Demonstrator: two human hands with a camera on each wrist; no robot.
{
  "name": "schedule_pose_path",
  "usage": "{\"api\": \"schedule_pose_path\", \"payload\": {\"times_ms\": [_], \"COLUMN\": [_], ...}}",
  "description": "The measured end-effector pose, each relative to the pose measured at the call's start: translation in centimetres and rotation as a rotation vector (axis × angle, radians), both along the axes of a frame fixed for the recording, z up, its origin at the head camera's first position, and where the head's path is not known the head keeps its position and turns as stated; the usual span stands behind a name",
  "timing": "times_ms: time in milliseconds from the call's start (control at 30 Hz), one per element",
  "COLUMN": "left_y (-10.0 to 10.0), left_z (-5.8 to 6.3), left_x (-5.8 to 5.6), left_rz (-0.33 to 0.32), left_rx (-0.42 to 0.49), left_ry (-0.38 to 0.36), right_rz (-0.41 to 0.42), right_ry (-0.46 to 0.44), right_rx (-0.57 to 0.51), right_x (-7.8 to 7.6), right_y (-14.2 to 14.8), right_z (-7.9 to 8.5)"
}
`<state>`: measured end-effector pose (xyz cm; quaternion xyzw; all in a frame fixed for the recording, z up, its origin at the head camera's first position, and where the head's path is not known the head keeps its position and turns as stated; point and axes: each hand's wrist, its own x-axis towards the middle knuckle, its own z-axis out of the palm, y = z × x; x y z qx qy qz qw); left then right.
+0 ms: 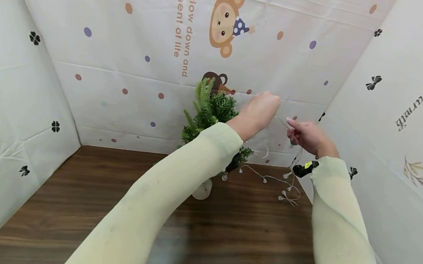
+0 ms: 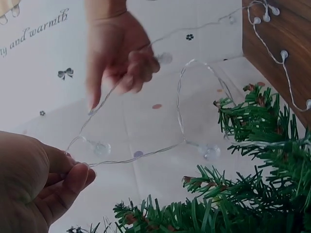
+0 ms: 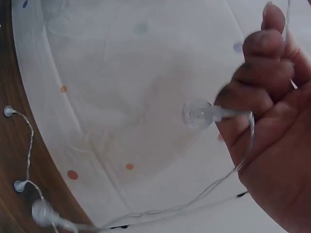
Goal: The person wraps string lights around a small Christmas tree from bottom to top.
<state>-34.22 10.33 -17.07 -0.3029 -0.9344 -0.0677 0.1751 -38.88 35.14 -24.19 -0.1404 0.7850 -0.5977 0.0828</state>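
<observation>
A string of clear-bulb fairy lights (image 2: 210, 152) runs between both hands. Thumb and fingertips of my left hand (image 1: 258, 113) pinch its twisted wire, just right of a small green artificial Christmas tree (image 1: 213, 111). Farther right, my right hand (image 1: 310, 137) grips the same strand, its fingers curled round the wire; one bulb (image 3: 198, 114) sticks out beside them in the right wrist view. A loop of wire with a bulb hangs by the green branches (image 2: 257, 126) in the left wrist view. In the head view, my left sleeve hides part of the tree.
The strand's remaining bulbs (image 1: 264, 180) trail over the brown wooden table (image 1: 248, 237) to the right of the tree's pale round base (image 1: 202, 190). Printed white cloth (image 1: 156, 79) walls the table at the back and both sides. A black wrist camera (image 1: 304, 168) sits at my right cuff.
</observation>
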Motion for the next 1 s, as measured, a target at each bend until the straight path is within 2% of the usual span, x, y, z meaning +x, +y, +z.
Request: {"api": "schedule_pose_path", "payload": {"times_ms": [167,267,433,533,667,800,900,1000], "left_y": [0.0,0.0,-0.1,-0.4,-0.7,-1.0,-1.3,-1.5], "left_z": [0.1,0.2,0.6,0.7,0.6,0.6,0.7,0.8], "left_x": [0.1,0.2,0.2,0.1,0.0,-0.1,0.0,-0.1], "left_rz": [-0.001,0.002,-0.004,0.000,0.004,-0.002,-0.002,-0.006], "left_rx": [-0.012,-0.025,-0.056,-0.053,-0.051,-0.048,-0.039,-0.027], "left_ry": [-0.020,-0.041,-0.030,-0.022,0.013,0.045,0.050,0.051], "right_rz": [0.091,0.100,0.113,0.098,0.037,0.004,0.019,0.075], "right_ry": [-0.033,-0.053,-0.119,-0.165,-0.213,-0.218,-0.184,-0.137], "right_rx": [-0.068,-0.068,-0.184,-0.228,-0.195,-0.055,0.017,-0.042], "right_x": [0.2,0.2,0.1,0.3,0.5,0.6,0.8,0.8], "right_y": [1.1,1.3,2.2,2.6,2.7,3.1,3.7,4.1], "right_z": [-2.1,-3.4,-5.2,-5.8,-6.2,-6.6,-7.1,-7.4]}}
